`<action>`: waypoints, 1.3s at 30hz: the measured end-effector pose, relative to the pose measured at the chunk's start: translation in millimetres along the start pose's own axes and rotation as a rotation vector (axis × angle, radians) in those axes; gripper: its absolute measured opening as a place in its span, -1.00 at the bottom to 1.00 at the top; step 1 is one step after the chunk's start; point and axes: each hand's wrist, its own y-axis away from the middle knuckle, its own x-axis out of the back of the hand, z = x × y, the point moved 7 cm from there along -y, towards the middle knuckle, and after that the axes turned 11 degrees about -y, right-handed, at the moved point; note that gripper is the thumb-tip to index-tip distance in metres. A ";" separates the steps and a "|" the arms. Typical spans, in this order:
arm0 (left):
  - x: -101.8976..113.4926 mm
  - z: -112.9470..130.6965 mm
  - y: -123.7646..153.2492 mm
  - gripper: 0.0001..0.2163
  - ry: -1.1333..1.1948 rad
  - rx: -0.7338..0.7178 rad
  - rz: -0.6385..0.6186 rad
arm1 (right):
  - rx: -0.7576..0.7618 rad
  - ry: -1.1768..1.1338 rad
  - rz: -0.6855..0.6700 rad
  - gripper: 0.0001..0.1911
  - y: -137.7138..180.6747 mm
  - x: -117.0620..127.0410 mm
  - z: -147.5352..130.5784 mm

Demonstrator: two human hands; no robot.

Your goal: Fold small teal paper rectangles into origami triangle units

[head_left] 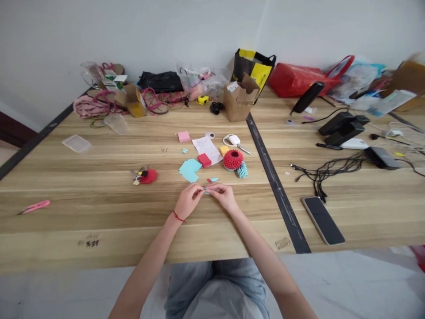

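Just below the middle of the frame, the left hand (189, 200) and right hand (225, 197) pinched one small blue paper piece (206, 191) between their fingertips, neither hand nearer; its long axis was too small to tell. Just above lay one spread of blue paper (190, 170), one red paper stack (204, 160) and, right of centre, one red pleated paper model (233, 159).

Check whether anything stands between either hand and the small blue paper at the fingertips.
Nothing visible does: the left hand and right hand both pinch the small blue paper. The red-and-blue paper lies just beyond, not between.
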 end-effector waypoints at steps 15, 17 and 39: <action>-4.1 -5.3 0.9 -0.91 0.135 0.106 0.019 | -0.031 -0.044 0.032 -0.82 -0.3 2.1 4.5; -4.4 -7.9 1.0 -0.89 0.166 0.134 0.016 | -0.061 -0.067 0.039 -0.81 -0.6 2.8 7.5; -8.9 -11.9 1.6 -0.87 0.259 0.182 -0.024 | -0.070 -0.069 0.091 -0.83 0.9 5.6 7.9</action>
